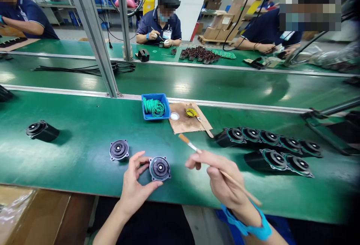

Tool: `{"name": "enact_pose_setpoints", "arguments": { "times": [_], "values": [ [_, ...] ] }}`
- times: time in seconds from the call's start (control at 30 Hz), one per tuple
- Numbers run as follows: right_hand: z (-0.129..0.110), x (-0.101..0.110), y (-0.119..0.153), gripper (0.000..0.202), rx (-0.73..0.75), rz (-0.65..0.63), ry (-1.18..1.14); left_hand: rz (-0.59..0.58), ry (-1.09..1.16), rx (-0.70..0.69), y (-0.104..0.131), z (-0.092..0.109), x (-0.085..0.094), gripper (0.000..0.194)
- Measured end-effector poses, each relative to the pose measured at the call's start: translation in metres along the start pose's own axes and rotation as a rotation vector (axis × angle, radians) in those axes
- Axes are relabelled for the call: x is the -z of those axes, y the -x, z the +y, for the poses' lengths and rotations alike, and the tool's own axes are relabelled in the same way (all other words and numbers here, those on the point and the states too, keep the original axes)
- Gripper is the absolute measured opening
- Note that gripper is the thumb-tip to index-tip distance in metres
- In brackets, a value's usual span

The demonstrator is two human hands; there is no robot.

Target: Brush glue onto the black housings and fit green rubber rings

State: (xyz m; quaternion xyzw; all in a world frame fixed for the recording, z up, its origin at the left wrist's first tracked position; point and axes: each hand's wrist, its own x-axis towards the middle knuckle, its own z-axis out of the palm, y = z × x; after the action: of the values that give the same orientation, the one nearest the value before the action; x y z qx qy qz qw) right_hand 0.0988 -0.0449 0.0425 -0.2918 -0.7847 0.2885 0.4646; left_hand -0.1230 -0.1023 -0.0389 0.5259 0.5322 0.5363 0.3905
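Note:
My left hand (134,185) curls round a black round-flanged motor housing (160,169) near the table's front edge, thumb at its front and fingers at its left side. Between the fingers of my right hand (225,175) is a paintbrush (194,147), its tan bristles pointing up and left, apart from the housing. Its wooden handle runs back under the palm. Just left of my left hand stands a similar housing (119,150). A blue bin (156,117) with green rubber rings (153,107) is behind my hands.
On a stained cardboard sheet (180,125) are a yellow-rimmed tin (190,113), a white disc (174,116) and a wooden-handled tool (206,128). Several housings (270,138) line the right side; another (42,130) is left. A metal post (92,35) rises behind. Co-workers sit across the bench.

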Motion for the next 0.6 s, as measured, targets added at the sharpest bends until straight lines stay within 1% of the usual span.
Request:
{"name": "enact_pose_setpoints", "arguments": {
  "times": [0.03, 0.07, 0.13, 0.17, 0.2, 0.27, 0.33, 0.37, 0.4, 0.43, 0.5, 0.53, 0.57, 0.6],
  "values": [
    [0.001, -0.002, 0.001, 0.026, -0.058, 0.008, 0.006, -0.005, -0.011, -0.004, 0.000, -0.002, -0.001, 0.073],
    [0.002, -0.005, 0.001, 0.025, -0.103, -0.012, 0.014, -0.009, -0.028, -0.013, 0.000, -0.003, -0.002, 0.073],
    [0.004, -0.013, -0.001, 0.020, -0.140, -0.108, 0.051, -0.016, -0.087, -0.043, 0.000, -0.007, -0.004, 0.073],
    [0.005, -0.017, -0.004, 0.026, -0.128, -0.168, 0.082, -0.028, -0.135, -0.069, 0.001, -0.008, -0.004, 0.073],
    [0.006, -0.022, -0.006, 0.037, -0.102, -0.223, 0.123, -0.043, -0.199, -0.106, 0.002, -0.009, -0.003, 0.075],
    [0.006, -0.032, -0.012, 0.053, -0.035, -0.323, 0.238, -0.074, -0.370, -0.211, 0.005, -0.008, 0.003, 0.076],
    [0.005, -0.041, -0.019, 0.053, 0.031, -0.431, 0.361, -0.040, -0.569, -0.376, 0.005, -0.004, 0.017, 0.072],
    [0.003, -0.045, -0.023, 0.050, 0.059, -0.489, 0.419, 0.013, -0.660, -0.462, 0.003, -0.001, 0.026, 0.069],
    [0.002, -0.048, -0.026, 0.046, 0.081, -0.544, 0.475, 0.092, -0.740, -0.551, -0.001, 0.001, 0.036, 0.067],
    [0.001, -0.050, -0.029, 0.041, 0.097, -0.594, 0.524, 0.168, -0.810, -0.587, -0.007, 0.003, 0.047, 0.071],
    [0.000, -0.048, -0.033, 0.030, 0.118, -0.655, 0.594, 0.245, -0.925, -0.554, -0.024, 0.003, 0.069, 0.090],
    [0.000, -0.044, -0.033, 0.026, 0.124, -0.667, 0.615, 0.275, -0.971, -0.513, -0.033, 0.001, 0.078, 0.099],
    [-0.001, -0.037, -0.032, 0.024, 0.121, -0.672, 0.625, 0.270, -1.003, -0.465, -0.041, -0.002, 0.087, 0.104],
    [-0.001, -0.028, -0.029, 0.025, 0.108, -0.677, 0.626, 0.237, -1.015, -0.416, -0.049, -0.006, 0.095, 0.105]
  ]
}}
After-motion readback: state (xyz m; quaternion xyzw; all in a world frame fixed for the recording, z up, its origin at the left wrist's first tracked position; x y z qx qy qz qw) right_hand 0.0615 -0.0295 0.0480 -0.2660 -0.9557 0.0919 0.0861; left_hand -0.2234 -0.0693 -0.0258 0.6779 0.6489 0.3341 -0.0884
